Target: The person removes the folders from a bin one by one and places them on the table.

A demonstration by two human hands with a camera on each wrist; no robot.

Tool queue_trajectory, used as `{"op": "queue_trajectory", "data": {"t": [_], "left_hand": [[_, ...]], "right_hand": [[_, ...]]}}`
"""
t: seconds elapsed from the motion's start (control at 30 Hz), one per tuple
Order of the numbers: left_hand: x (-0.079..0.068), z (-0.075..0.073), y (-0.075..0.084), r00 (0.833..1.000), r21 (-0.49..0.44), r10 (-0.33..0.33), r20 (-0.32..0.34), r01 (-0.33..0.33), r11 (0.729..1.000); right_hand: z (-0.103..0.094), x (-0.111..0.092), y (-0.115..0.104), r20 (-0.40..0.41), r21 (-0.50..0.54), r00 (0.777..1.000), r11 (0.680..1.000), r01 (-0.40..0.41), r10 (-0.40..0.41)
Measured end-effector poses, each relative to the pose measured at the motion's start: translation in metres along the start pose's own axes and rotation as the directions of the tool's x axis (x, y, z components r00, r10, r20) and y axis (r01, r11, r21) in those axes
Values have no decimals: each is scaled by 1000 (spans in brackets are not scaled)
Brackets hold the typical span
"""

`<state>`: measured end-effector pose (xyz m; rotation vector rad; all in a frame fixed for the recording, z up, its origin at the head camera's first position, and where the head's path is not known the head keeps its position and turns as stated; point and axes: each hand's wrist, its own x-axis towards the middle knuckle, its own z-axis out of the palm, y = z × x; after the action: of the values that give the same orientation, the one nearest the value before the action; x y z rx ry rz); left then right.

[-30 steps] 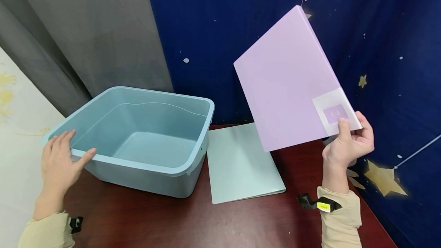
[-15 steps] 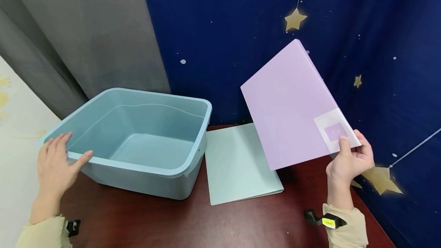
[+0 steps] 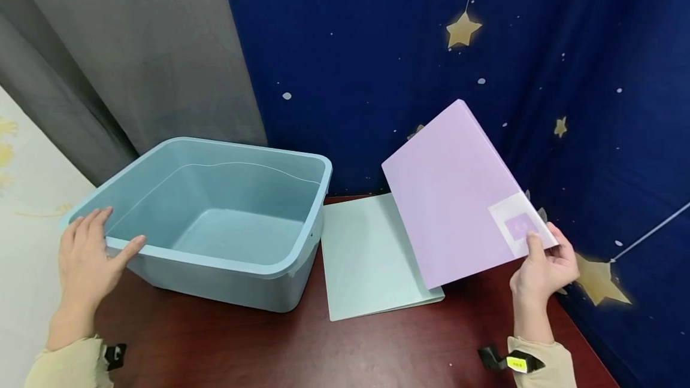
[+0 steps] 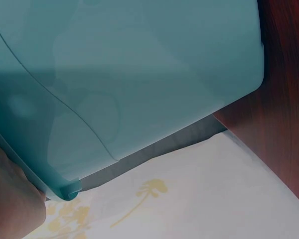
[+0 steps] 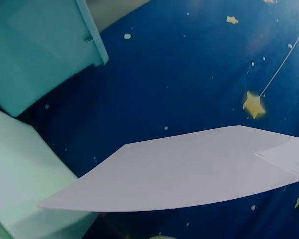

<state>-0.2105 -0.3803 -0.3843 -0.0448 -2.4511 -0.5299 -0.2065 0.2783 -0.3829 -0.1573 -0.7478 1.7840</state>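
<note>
Between thumb and fingers, my right hand [image 3: 541, 271] pinches a lilac file folder [image 3: 450, 202] by its lower right corner, beside a white label. The folder is tilted and held above the table, its lower left corner overlapping a mint-green folder [image 3: 366, 256] that lies flat. In the right wrist view the lilac folder [image 5: 174, 174] spreads across the lower half. My left hand [image 3: 88, 256] rests on the near left corner of a blue-green plastic tub [image 3: 215, 260], fingers laid over the rim and thumb spread. The tub has nothing inside.
The dark red wooden table [image 3: 259, 346] carries the tub and the mint folder side by side. Behind them hang a grey curtain [image 3: 135, 47] and a navy curtain [image 3: 350, 64] with stars. A white cloth with yellow flowers [image 4: 189, 199] borders the left side.
My right hand has lowered the lilac folder from in front of the navy curtain toward the mint folder. The left hand keeps its place on the tub's rim.
</note>
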Motion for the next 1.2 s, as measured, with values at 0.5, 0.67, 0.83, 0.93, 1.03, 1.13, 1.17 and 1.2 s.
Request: {"op": "queue_trajectory", "data": {"t": [0.5, 0.67, 0.83, 0.93, 1.03, 1.13, 1.17, 1.2], "left_hand": [[1, 2, 0, 1000, -3, 21, -11, -21, 1000], [1, 2, -1, 1000, -4, 21, -21, -21, 1000], [1, 3, -3, 1000, -3, 20, -16, -20, 1000], [1, 2, -5, 1000, 4, 13, -10, -13, 1000], [1, 2, -5, 1000, 7, 5, -6, -5, 1000], [2, 2, -4, 1000, 4, 2, -4, -2, 1000], [2, 2, -3, 1000, 2, 1, -4, -1, 1000], [2, 2, -3, 1000, 0, 2, -6, -2, 1000]], "right_hand": [[-27, 2, 19, -45, -144, 998, 988, -59, 53], [-34, 3, 24, -52, -175, 996, 982, -76, 68], [-39, 4, 31, -31, -218, 999, 975, -50, 45], [-43, 5, 35, -9, -244, 999, 969, -42, 41], [-48, 8, 37, 11, -274, 999, 961, -38, 43], [-53, 12, 37, 28, -306, 998, 951, -39, 50], [-56, 14, 37, 31, -318, 998, 947, -42, 55], [-58, 15, 37, 34, -328, 998, 944, -47, 62]]}}
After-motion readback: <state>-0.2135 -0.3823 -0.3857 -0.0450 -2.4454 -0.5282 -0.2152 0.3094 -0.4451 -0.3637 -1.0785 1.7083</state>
